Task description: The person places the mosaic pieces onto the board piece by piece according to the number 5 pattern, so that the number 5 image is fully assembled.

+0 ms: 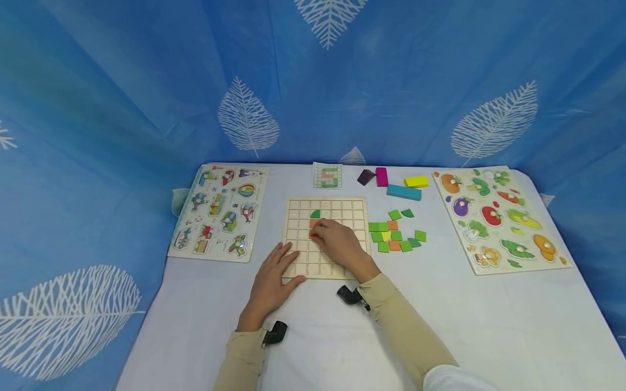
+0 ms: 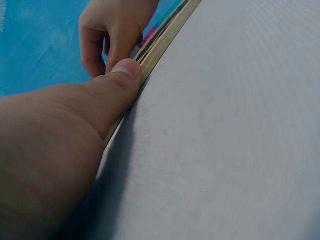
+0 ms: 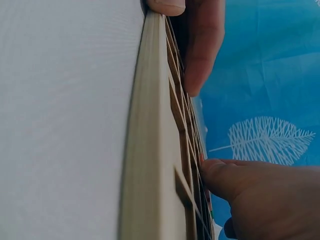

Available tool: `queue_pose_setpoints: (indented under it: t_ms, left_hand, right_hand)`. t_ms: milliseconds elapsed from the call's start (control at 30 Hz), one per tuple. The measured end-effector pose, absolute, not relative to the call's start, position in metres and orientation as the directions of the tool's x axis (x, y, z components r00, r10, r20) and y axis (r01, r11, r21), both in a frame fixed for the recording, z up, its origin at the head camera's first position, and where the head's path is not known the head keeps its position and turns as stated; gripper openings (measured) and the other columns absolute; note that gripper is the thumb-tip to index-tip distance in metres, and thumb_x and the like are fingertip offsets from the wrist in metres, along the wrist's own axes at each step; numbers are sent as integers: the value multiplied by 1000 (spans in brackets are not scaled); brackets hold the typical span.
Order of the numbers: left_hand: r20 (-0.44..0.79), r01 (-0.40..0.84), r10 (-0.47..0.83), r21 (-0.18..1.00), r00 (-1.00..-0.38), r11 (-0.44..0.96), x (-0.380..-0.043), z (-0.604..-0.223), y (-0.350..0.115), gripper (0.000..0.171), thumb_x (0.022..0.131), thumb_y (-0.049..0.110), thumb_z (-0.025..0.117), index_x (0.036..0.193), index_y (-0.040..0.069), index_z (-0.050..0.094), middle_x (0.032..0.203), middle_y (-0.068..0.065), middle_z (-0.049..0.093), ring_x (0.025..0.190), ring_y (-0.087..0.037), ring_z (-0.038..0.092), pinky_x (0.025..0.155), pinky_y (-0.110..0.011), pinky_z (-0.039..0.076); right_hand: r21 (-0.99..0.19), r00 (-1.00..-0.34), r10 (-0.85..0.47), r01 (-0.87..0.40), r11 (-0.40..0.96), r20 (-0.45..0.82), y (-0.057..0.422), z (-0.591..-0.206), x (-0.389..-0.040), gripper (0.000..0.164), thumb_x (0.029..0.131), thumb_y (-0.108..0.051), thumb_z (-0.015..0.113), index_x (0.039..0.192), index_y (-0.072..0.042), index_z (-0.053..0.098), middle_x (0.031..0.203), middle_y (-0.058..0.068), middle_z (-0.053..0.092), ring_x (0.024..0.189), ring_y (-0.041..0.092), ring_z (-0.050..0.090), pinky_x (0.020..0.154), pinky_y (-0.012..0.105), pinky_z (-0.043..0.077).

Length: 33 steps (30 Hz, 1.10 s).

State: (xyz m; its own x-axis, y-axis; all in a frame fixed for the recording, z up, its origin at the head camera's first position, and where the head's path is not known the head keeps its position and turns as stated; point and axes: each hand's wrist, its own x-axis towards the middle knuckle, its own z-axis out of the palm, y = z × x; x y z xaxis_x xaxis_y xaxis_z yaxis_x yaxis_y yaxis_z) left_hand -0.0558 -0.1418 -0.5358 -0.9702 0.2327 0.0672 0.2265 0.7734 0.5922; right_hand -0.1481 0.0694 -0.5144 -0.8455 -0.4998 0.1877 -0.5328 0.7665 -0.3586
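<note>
Operator: What carries the parts?

Instructor: You face the table (image 1: 323, 336). The vegetable board (image 1: 505, 232) lies toward its far right corner, the vehicle board (image 1: 220, 255) toward its far left corner. Your grid board (image 1: 297, 239) lies between them, apart from both.

Operator: State of each hand?

Instructor: Your left hand (image 1: 271, 281) is spread and grasps nothing; it rests at the grid board's near left corner, thumb on the near edge. Your right hand (image 1: 338, 243) is pinched at the fingertips, over the grid board.

Operator: And the smaller items?

Instructor: The pattern card (image 1: 327, 176) lies at the table's far edge; coloured blocks (image 1: 404, 193) lie to its right. Loose tiles (image 1: 383, 227) lie just beside your grid board's right edge. An orange tile (image 1: 313, 222) and a green quarter-circle (image 1: 315, 214) occupy cells toward its far edge.

Operator: What is pinched?

Instructor: You grip a small orange piece (image 1: 311, 235), mostly hidden by your fingers.
</note>
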Motion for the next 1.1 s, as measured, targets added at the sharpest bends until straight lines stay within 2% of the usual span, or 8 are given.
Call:
queue_pose_setpoints:
  t_ms: [333, 533, 833, 1100]
  left_hand:
    - [62, 229, 238, 589, -969, 775, -58, -538, -141, 67, 90, 45, 77, 147, 17, 56, 163, -5, 41, 156, -31, 28, 119, -62, 33]
    - [72, 231, 235, 590, -969, 774, -58, -540, -140, 67, 89, 46, 77, 147, 18, 56, 163, -5, 41, 156, -31, 29, 119, -62, 33]
    - [72, 228, 230, 584, -971, 779, -57, -535, -141, 66, 90, 44, 77, 147, 17, 56, 163, -6, 41, 156, -32, 29, 120, -62, 32]
    - [41, 201, 219, 588, -975, 783, -55, -536, -141, 68, 89, 44, 78, 148, 18, 56, 164, -5, 40, 156, -31, 27, 121, -62, 31]
  right_hand:
    - [-325, -855, -492, -518, 791, 164, 88, -515, -144, 15, 99, -28, 69, 108, -22, 80, 115, -7, 73, 109, 15, 69, 87, 35, 61]
    - [-345, -884, -419, -467, 814, 208, 137, -514, -138, 17, 100, -25, 68, 109, -16, 79, 115, -1, 73, 108, 21, 68, 86, 39, 60]
    - [-396, -949, -168, -267, 879, 267, 226, -513, -106, 24, 93, -21, 76, 112, -6, 77, 118, 11, 70, 113, 31, 64, 93, 50, 55]
    - [-408, -952, -193, -278, 870, 237, 243, -528, -85, 30, 91, -21, 78, 114, -3, 77, 123, 14, 67, 122, 35, 57, 100, 55, 51]
